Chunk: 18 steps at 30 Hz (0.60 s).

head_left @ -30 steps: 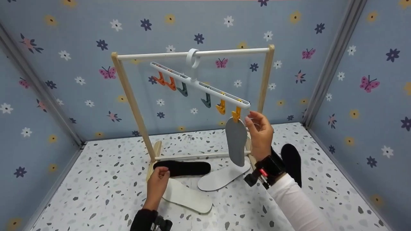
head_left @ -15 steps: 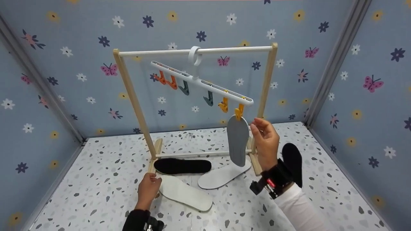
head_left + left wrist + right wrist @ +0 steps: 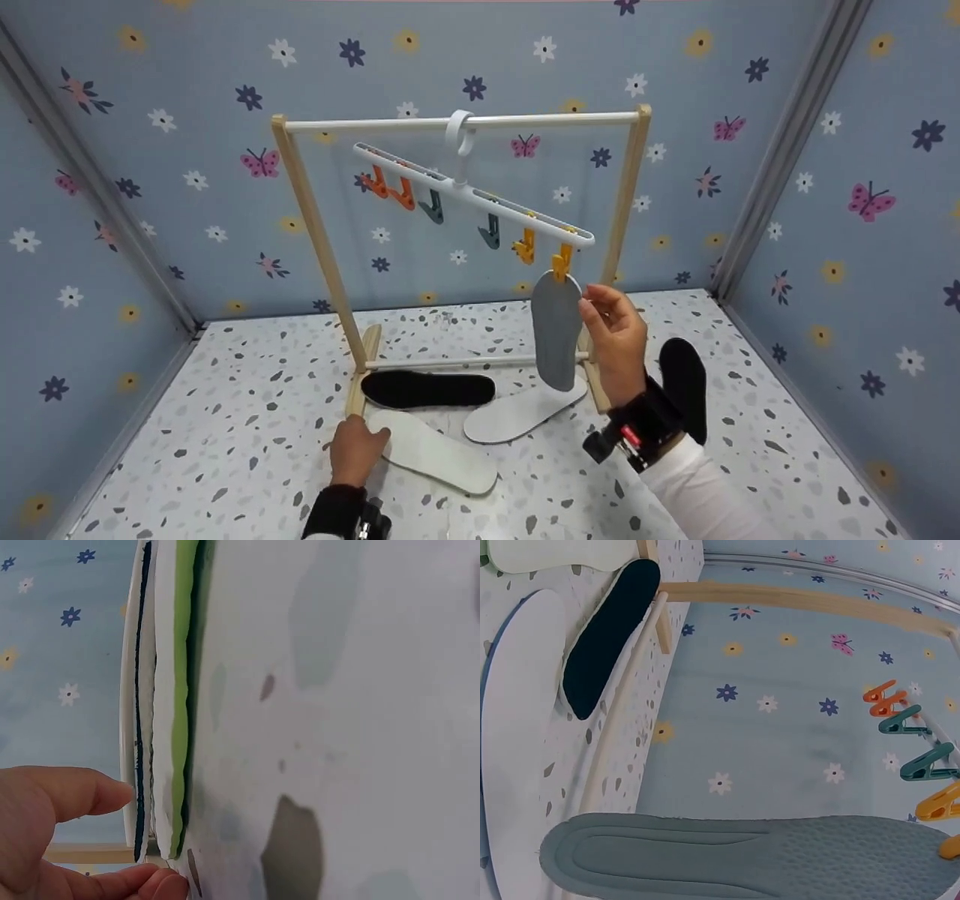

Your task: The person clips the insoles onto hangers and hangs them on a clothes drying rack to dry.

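Note:
My left hand [image 3: 355, 451] is at the left end of a cream insole [image 3: 439, 454] lying on the floor. In the left wrist view its fingertips are close to the end of this green-edged insole [image 3: 180, 727], with the thumb apart from the fingers; contact is unclear. A grey insole [image 3: 556, 330] hangs upright from the end yellow clip [image 3: 561, 264] of a white clip hanger [image 3: 480, 199]. My right hand [image 3: 619, 337] is beside its upper right edge, fingers loosely bent, fingertips at or near the edge. The right wrist view shows the grey insole [image 3: 727, 855] but no fingers.
A wooden rack [image 3: 315, 240] with a white top rod [image 3: 555, 120] carries the hanger. Orange clips [image 3: 403, 196], green clips [image 3: 491, 232] and another yellow clip [image 3: 525, 247] hang from it. Black insoles [image 3: 427, 390] and a white insole [image 3: 521, 412] lie on the speckled floor.
My left hand has drawn back from the black insole to the cream insole's left end. The right hand moved away from the grey insole, then back towards its edge.

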Available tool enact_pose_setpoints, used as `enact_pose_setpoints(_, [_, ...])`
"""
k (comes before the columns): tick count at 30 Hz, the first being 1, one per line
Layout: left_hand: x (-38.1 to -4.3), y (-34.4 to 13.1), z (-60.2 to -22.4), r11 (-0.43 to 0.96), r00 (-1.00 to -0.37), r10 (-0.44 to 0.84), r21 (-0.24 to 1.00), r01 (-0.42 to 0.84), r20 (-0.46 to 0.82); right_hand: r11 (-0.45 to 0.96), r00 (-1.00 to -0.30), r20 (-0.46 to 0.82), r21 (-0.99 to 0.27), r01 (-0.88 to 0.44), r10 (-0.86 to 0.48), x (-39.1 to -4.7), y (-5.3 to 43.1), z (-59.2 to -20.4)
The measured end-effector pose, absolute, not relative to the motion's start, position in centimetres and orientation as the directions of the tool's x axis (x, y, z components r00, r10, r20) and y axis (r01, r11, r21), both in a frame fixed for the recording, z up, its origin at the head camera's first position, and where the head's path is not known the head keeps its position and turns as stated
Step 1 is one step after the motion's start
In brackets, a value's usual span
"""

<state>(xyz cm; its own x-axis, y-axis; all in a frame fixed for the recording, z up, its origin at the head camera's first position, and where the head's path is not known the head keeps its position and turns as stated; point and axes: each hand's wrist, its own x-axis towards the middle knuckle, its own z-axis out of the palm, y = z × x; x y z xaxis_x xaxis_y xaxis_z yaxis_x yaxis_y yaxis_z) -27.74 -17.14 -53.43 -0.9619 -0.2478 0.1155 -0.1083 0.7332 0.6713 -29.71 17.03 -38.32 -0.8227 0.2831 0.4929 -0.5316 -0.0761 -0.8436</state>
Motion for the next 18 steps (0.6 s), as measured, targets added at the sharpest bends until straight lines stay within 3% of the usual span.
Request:
enact_pose_setpoints(9, [-28.2, -16.8, -54.0, 0.759, -0.959, -0.267, 0.633, -0.15, 0.093, -0.072, -0.836, 0.501, -0.847, -0.526, 0.223, -29.6, 15.7, -38.4])
enact_pose_setpoints(18, [-28.3, -16.7, -54.3, 0.705, -0.957, -0.28, 0.692, -0.157, 0.069, -0.043, -0.831, 0.517, -0.843, -0.535, 0.206, -30.1, 14.1, -37.9])
